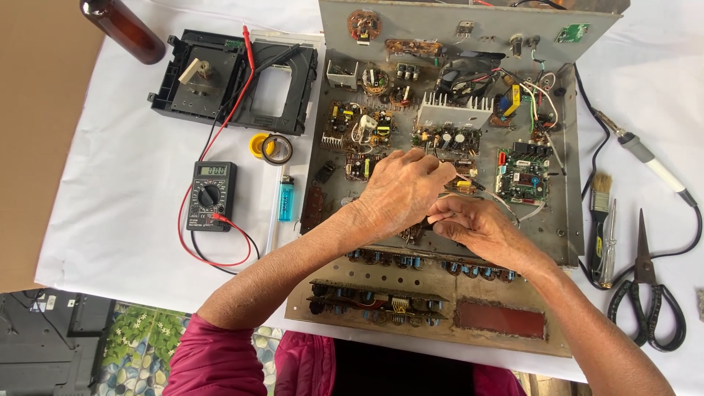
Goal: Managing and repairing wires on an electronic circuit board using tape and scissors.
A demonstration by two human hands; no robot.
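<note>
An opened metal electronics chassis (565, 220) lies on the white cloth, packed with circuit boards, capacitors and a finned heatsink (453, 111). My left hand (400, 192) rests over the chassis middle, its fingertips pinching a thin probe or wire near a small orange part (463, 185). My right hand (477, 227) sits just below and right of it, fingers closed around something small and dark that the hand mostly hides. Both hands touch each other. A green board (522, 176) lies just right of them.
A digital multimeter (210, 195) with red and black leads sits at left beside a blue lighter (286, 199), tape rolls (276, 149) and a black disc drive frame (235, 81). At right lie a soldering iron (645, 155), brush (600, 213), screwdriver (609, 246) and scissors (649, 293). A brown bottle (123, 28) stands top left.
</note>
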